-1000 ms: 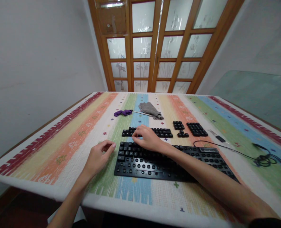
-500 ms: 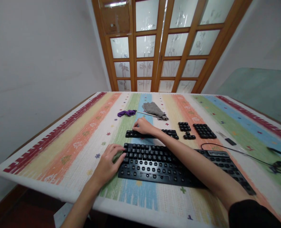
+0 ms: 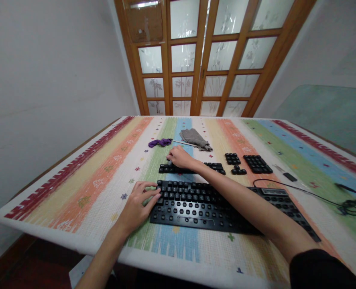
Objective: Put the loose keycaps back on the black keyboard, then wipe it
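Note:
A black keyboard (image 3: 192, 218) lies before me, with keycaps on its upper rows and bare key stems on its lower rows. My left hand (image 3: 138, 202) holds its left edge, thumb and fingertips at the end keys. Beyond the keyboard, loose black keycaps (image 3: 215, 167) stand in short rows. Over their left part is my right hand (image 3: 179, 156), fingers pinched together on what looks like a dark keycap (image 3: 168, 162), mostly hidden by the fingers. My right forearm crosses above the keyboard and covers part of it.
Further keycaps sit in groups (image 3: 257, 163) on the right, near a small black-ended tool (image 3: 289, 176). A cable (image 3: 354, 206) coils at the far right. A purple cloth (image 3: 160, 142), a thin rod (image 3: 182, 142) and a grey cloth (image 3: 196, 139) lie at the back.
My right hand has shifted slightly, its pinched fingers now a little higher over the loose keycaps. My left hand stays at the keyboard's left edge.

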Demonstrator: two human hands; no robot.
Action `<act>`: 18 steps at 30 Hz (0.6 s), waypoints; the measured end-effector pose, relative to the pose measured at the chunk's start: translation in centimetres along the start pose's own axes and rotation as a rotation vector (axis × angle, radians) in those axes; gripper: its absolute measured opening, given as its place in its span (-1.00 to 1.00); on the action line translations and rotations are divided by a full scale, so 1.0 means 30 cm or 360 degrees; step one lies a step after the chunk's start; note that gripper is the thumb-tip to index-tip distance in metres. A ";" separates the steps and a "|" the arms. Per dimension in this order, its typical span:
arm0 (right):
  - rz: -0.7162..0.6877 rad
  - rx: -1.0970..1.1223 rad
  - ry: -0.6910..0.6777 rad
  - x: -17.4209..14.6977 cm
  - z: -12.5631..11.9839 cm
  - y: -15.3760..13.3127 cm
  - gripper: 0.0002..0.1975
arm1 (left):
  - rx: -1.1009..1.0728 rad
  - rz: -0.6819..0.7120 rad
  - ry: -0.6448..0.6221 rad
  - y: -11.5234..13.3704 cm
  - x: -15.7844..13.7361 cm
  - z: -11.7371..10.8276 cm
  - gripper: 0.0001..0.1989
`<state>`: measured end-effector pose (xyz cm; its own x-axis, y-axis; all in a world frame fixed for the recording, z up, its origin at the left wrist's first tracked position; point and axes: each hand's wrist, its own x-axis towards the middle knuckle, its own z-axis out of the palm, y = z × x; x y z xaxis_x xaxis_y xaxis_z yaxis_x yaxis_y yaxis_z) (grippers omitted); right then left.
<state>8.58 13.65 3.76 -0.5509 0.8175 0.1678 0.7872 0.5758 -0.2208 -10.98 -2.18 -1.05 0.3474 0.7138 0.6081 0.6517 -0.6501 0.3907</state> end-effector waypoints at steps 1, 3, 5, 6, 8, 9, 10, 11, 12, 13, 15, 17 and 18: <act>-0.0018 0.0005 0.0023 -0.012 -0.009 -0.005 -0.76 | -0.0001 0.0036 0.0023 0.004 0.001 -0.001 -0.83; -0.0063 0.0022 0.0062 -0.049 -0.024 -0.021 -0.76 | -0.0002 0.0107 0.0053 0.012 0.002 -0.004 -0.83; -0.0121 0.0045 0.0083 -0.104 -0.029 -0.043 -0.77 | -0.0003 0.0160 0.0049 0.017 0.004 -0.008 -0.84; -0.0171 0.0065 0.0092 -0.137 -0.028 -0.056 -0.78 | -0.0001 0.0177 0.0036 0.019 0.005 -0.010 -0.84; -0.0336 0.0131 0.0123 -0.210 -0.021 -0.086 -0.78 | 0.0003 0.0193 0.0017 0.020 0.006 -0.014 -0.84; -0.0444 0.0172 0.0141 -0.246 -0.016 -0.101 -0.77 | 0.0005 0.0194 0.0013 0.019 0.007 -0.015 -0.85; -0.0528 0.0201 0.0163 -0.281 -0.010 -0.115 -0.77 | 0.0006 0.0194 0.0014 0.019 0.007 -0.017 -0.85; -0.0591 0.0213 0.0185 -0.313 -0.003 -0.129 -0.77 | 0.0006 0.0197 0.0018 0.019 0.008 -0.018 -0.84; -0.0635 0.0204 0.0203 -0.341 0.004 -0.141 -0.76 | 0.0003 0.0204 0.0022 0.020 0.007 -0.018 -0.83; -0.0666 0.0183 0.0223 -0.364 0.012 -0.152 -0.76 | -0.0002 0.0214 0.0020 0.021 0.007 -0.018 -0.82; -0.0715 0.0121 0.0266 -0.398 0.030 -0.169 -0.75 | -0.0013 0.0235 -0.0005 0.024 0.005 -0.016 -0.77; -0.0749 0.0044 0.0315 -0.417 0.050 -0.180 -0.73 | -0.0020 0.0243 -0.0056 0.027 0.002 -0.015 -0.74; -0.0761 -0.0001 0.0338 -0.424 0.061 -0.184 -0.73 | -0.0020 0.0237 -0.0085 0.029 0.001 -0.014 -0.73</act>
<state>10.74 0.09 1.10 -0.7806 0.4431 0.4408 0.4617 0.8842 -0.0712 -10.69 -2.83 -0.40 0.4750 0.6220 0.6225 0.5820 -0.7526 0.3078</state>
